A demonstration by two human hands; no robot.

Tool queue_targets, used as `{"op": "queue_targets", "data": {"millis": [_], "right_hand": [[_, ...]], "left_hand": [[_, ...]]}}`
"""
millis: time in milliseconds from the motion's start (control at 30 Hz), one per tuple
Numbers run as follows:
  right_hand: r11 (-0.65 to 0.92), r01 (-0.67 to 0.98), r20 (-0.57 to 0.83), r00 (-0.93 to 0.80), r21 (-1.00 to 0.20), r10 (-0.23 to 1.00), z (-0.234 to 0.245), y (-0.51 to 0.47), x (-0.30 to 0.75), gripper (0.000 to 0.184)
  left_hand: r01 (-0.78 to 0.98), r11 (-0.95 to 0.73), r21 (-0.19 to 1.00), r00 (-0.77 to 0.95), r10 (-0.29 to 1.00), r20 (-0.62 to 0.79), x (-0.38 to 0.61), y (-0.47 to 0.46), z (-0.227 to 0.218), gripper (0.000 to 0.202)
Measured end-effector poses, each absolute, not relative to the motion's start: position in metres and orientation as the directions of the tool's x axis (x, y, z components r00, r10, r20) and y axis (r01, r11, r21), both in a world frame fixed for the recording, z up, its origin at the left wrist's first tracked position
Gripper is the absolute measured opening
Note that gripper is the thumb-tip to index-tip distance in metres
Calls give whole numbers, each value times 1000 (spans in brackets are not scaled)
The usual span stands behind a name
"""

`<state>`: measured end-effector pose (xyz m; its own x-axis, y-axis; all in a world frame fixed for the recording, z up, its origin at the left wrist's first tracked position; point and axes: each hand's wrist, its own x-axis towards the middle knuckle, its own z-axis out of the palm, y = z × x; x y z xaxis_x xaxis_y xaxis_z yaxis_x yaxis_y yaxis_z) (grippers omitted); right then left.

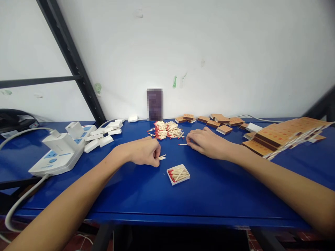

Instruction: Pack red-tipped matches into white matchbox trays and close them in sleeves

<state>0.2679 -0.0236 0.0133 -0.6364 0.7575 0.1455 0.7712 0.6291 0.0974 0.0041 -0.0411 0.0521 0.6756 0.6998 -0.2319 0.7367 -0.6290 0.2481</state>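
My left hand (144,150) rests on the blue table (214,188), closed in a fist on a few matches whose ends stick out to the right. My right hand (207,142) lies palm down, its fingertips pinching a single red-tipped match (182,144) on the table. A small open white matchbox tray (178,174), partly filled with matches, sits in front of and between both hands. A loose pile of matches (166,129) lies just beyond the hands.
Brown matchbox sleeves (219,122) lie scattered at the back right, with a long stack of them (284,134) at the far right. Empty white trays (104,134) and a white power strip with chargers (61,150) sit left. A black metal frame stands behind.
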Motion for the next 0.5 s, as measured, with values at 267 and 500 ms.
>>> {"op": "queue_targets", "data": {"millis": [267,500], "right_hand": [[651,733,255,-679,198,688,9,-1,265,20],[687,683,261,-730,249,631,9,-2,258,27]], "left_hand": [[741,-644,191,672,716,-189,8,-48,51,8],[709,-678,195,704,697,-138,8,-49,49,7]]}}
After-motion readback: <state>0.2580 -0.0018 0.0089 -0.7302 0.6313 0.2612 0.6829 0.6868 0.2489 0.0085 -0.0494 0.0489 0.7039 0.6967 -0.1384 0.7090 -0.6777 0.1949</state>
